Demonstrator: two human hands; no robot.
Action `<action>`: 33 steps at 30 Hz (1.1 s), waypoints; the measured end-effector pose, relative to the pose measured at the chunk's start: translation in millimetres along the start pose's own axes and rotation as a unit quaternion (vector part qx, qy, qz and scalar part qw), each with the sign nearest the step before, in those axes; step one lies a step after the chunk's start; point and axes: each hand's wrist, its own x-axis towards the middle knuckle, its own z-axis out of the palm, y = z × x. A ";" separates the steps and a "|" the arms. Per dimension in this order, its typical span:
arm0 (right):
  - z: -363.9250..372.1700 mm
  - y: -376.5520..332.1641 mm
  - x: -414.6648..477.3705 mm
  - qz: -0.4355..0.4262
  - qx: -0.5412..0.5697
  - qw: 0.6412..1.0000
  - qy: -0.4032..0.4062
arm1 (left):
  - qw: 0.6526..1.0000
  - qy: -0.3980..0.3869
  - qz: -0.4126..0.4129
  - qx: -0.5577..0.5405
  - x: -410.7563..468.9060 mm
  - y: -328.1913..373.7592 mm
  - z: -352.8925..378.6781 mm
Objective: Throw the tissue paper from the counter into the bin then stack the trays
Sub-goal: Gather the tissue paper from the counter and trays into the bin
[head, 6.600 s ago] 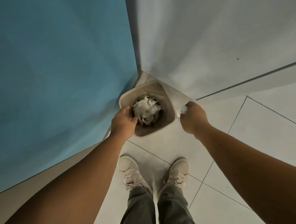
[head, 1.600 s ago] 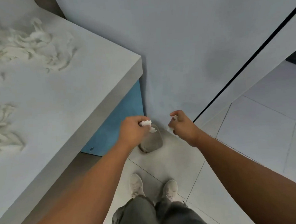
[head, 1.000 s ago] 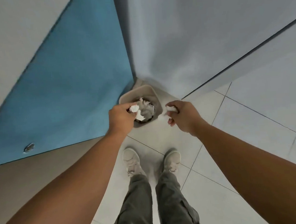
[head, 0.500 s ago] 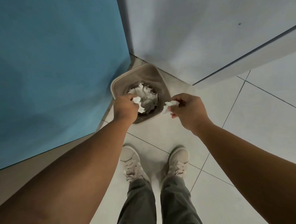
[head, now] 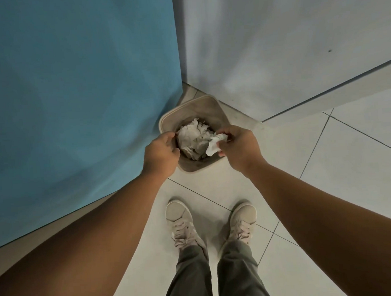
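Filling the left half of the view, a blue panel meets a pale wall at the far corner; a thin dark line crosses the wall low on the right. Pale floor tiles with dark joints spread over the right and near parts of the scene. 2 bare arms reach from the near corners toward that far corner. Between them are 2 legs in grey-green trousers and 2 pale laced shoes, toes pointing far.

A beige bin, square with rounded corners, stands on the floor in the corner, its left side just beside the panel (whether they touch cannot be told). A pile of crumpled white tissue lies inside it.

The left hand hovers over the bin's near-left rim, seen from the back, fingers curled inward and thumb tucked toward them. Its palm is hidden, and whether it has hold of anything cannot be told; no white shows in it. The right hand is over the bin's near-right rim, and its thumb and fingers pinch 1 crumpled tissue. That tissue hangs from the fingertips above the bin's opening, just right of the pile.
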 end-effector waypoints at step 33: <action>-146.5 -217.3 -183.4 -0.252 -0.241 0.937 0.010 | 0.966 0.112 0.219 0.075 -206.3 241.7 -174.8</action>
